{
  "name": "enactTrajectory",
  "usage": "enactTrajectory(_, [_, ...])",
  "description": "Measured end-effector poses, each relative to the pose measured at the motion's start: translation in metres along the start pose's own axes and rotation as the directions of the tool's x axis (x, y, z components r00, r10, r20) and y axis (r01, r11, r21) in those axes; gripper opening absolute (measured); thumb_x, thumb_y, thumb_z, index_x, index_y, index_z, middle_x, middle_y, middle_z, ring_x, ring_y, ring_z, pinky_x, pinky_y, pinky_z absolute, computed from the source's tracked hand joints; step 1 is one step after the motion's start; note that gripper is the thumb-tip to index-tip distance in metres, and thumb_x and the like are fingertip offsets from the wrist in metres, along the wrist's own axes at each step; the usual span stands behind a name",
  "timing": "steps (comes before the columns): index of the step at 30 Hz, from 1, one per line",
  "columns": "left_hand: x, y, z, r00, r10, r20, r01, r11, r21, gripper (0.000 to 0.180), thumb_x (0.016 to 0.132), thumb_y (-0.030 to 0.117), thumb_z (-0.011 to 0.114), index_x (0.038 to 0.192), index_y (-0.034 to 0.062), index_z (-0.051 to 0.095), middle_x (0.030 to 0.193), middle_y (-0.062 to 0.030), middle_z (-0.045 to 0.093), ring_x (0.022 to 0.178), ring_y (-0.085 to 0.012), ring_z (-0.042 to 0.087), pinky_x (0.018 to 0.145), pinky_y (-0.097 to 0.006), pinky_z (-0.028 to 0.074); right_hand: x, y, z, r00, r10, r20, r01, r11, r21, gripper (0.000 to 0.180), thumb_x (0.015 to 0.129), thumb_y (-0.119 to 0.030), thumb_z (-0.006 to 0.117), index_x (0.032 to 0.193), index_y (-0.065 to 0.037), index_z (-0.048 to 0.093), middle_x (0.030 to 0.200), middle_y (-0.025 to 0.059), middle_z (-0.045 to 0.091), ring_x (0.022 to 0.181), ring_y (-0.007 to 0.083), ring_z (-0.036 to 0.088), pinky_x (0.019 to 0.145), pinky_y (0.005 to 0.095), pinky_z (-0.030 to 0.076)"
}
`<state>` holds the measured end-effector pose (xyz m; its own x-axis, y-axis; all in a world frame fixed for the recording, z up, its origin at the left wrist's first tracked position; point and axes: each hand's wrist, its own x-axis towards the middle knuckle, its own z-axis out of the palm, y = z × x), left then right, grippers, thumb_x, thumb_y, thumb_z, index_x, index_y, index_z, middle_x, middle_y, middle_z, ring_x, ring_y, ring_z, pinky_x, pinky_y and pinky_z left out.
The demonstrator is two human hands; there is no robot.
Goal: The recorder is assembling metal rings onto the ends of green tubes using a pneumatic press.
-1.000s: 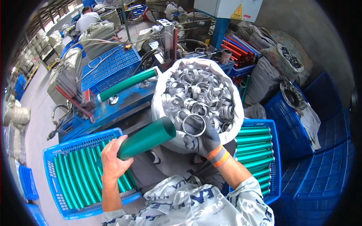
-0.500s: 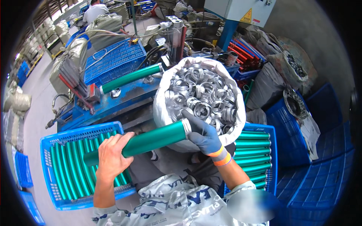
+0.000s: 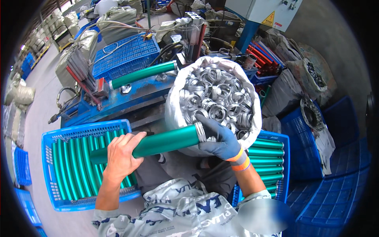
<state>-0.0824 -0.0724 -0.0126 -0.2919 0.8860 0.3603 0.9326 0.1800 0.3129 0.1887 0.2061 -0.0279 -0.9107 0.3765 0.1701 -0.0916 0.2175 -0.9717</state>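
The left hand [image 3: 123, 155] has its fingers wrapped around the green tube [image 3: 169, 141] beside the white sack's [image 3: 173, 112] near side, apparently steadying it, while the right hand's [image 3: 222, 137] gloved fingers grip the metal ring [image 3: 200, 132] at the tube's end, probably for alignment.

At the upper right, a grey cabinet [image 3: 241, 8] is bearing a yellow warning triangle [image 3: 269, 19], with a blue post [image 3: 247, 36] standing beneath it. Red tubes [image 3: 260, 57] are lying bundled near the post. A grey sack [image 3: 279, 93] is slumping below them, and an open sack [image 3: 314, 76] is holding small metal pieces. Blue crates [image 3: 316, 201] are lining the right side. Toward the upper left, a bulging sack [image 3: 118, 21] is standing near another person in white [image 3: 106, 6].
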Motion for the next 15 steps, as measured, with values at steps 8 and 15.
enactTrajectory(8, [0.000, -0.007, 0.003, 1.000, 0.020, -0.004, -0.020, 1.000, 0.002, 0.074, 0.065, 0.007, 0.085, 0.138, 0.0094, 0.078, 0.108, -0.0116, 0.077, 0.101, -0.0366, 0.074, 0.089, -0.048, 0.058, -0.002, 0.006, 0.010, 0.994, 0.107, 0.005, -0.106, 0.974, 0.202, 0.107, 0.094, -0.005, 0.096, 0.183, 0.001, 0.038, 0.167, 0.0151, 0.065, 0.148, 0.0212, 0.064, 0.126, 0.0376, 0.048])
enactTrajectory(15, [0.000, -0.001, 0.010, 0.992, -0.028, 0.123, 0.042, 0.992, -0.117, 0.071, 0.067, 0.007, 0.083, 0.137, 0.0106, 0.077, 0.106, -0.0125, 0.077, 0.100, -0.0390, 0.075, 0.089, -0.049, 0.060, 0.013, 0.003, 0.037, 0.985, -0.141, -0.095, 0.145, 0.989, 0.035, 0.106, 0.099, -0.019, 0.090, 0.185, 0.002, 0.030, 0.154, 0.0155, 0.068, 0.136, 0.0268, 0.069, 0.123, 0.0407, 0.051])
